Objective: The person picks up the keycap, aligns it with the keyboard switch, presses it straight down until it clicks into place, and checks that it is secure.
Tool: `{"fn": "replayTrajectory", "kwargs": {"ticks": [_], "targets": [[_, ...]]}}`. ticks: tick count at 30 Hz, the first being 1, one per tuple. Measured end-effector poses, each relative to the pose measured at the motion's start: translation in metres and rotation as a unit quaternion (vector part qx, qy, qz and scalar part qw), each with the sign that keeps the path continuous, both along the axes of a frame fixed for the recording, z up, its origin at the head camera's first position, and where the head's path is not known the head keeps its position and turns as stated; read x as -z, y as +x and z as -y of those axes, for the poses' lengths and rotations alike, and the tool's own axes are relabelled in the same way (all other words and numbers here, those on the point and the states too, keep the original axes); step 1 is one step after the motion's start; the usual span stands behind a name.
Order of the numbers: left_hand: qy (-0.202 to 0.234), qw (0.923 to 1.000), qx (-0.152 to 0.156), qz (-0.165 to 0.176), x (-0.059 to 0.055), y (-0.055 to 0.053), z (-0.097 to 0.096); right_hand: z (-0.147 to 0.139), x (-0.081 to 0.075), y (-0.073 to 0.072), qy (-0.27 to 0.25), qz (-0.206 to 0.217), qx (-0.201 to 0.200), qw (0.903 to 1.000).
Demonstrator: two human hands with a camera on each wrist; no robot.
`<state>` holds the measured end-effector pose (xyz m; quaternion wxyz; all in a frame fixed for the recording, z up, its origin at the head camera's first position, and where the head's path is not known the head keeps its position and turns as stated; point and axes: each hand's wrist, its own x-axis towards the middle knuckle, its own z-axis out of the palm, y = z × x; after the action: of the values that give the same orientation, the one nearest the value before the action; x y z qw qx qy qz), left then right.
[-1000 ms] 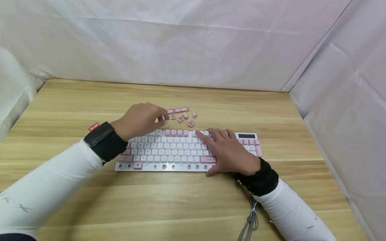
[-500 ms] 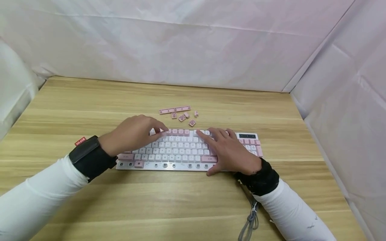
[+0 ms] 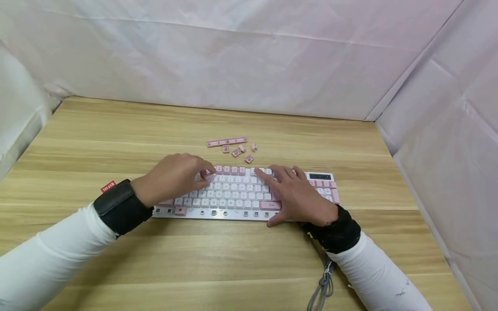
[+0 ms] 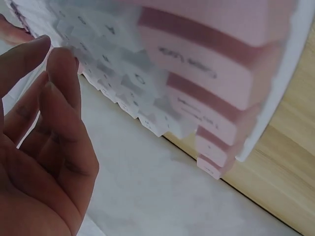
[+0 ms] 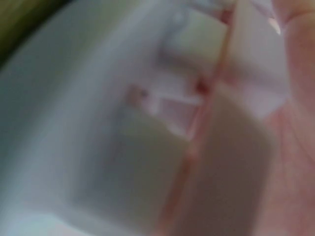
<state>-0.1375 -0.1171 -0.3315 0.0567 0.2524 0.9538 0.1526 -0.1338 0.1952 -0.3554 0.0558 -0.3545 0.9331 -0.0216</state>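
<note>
Pale creased sheeting hangs behind; a wood-grain tabletop lies below.

The left hand and right hand are both gloveless. A white, close-fitting left sleeve meets a broad black left wristband, which has a smooth, flat strap panel and a small red tag with pale lettering. The right wristband is also black but looks more rumpled, and the white right sleeve below it bears a few thin dark marks on its outer side.
</note>
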Motion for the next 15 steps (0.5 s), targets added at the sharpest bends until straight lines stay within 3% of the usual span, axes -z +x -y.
{"fn": "replayTrajectory", "kwargs": {"ticks": [7,15], "targets": [[-0.007,0.9991,0.003,-0.042,0.0010,0.0035,-0.0016,0.0006,0.0005,-0.0020,0.004,0.006,0.000,1.0000],[-0.013,0.9980,-0.008,-0.061,0.0025,0.0053,0.0055,0.0000,-0.0003,-0.0042,0.007,0.007,-0.001,1.0000]]}}
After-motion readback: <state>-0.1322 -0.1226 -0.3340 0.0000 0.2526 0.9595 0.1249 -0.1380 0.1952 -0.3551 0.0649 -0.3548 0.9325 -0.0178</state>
